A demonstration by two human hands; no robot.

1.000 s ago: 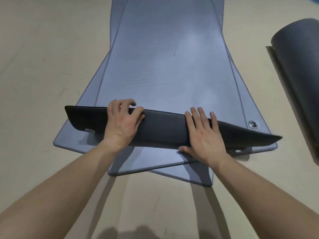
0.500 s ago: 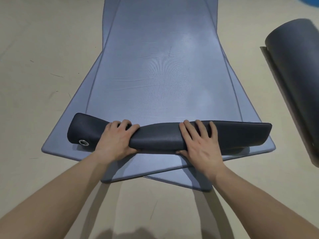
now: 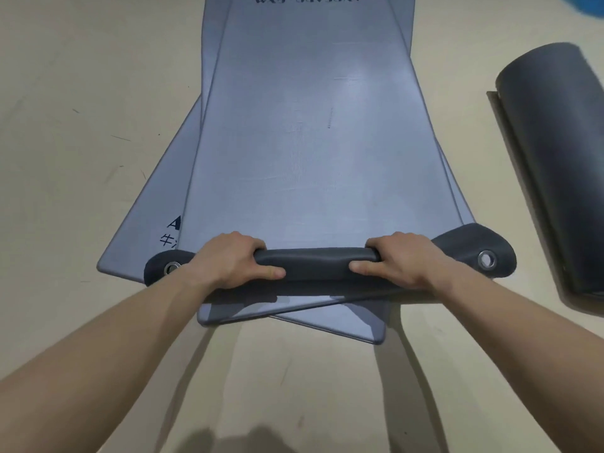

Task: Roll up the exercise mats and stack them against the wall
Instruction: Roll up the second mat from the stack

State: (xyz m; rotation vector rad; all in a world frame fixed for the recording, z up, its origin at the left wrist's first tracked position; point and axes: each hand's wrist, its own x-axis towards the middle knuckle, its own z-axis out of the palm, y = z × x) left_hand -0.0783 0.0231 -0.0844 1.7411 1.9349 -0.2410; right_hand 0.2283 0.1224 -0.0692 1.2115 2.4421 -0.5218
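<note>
Several blue-grey exercise mats lie stacked and fanned out on the floor, the top mat (image 3: 313, 142) stretching away from me. Its near end is curled into a tight dark roll (image 3: 315, 259) with a metal eyelet at each flared corner. My left hand (image 3: 232, 261) grips the roll left of centre, fingers curled over the top and thumb along the front. My right hand (image 3: 400, 258) grips it right of centre the same way. The lower mats (image 3: 294, 317) stick out beneath the roll toward me.
A rolled dark grey mat (image 3: 555, 152) lies on the floor at the right, its loose flap edge toward the stack. A blue object (image 3: 588, 4) shows at the top right corner. Beige floor (image 3: 81, 125) surrounds the mats.
The lifted near edge of the top mat was folded over and is now a tight roll. Both hands went from lying flat on the edge to curling around it.
</note>
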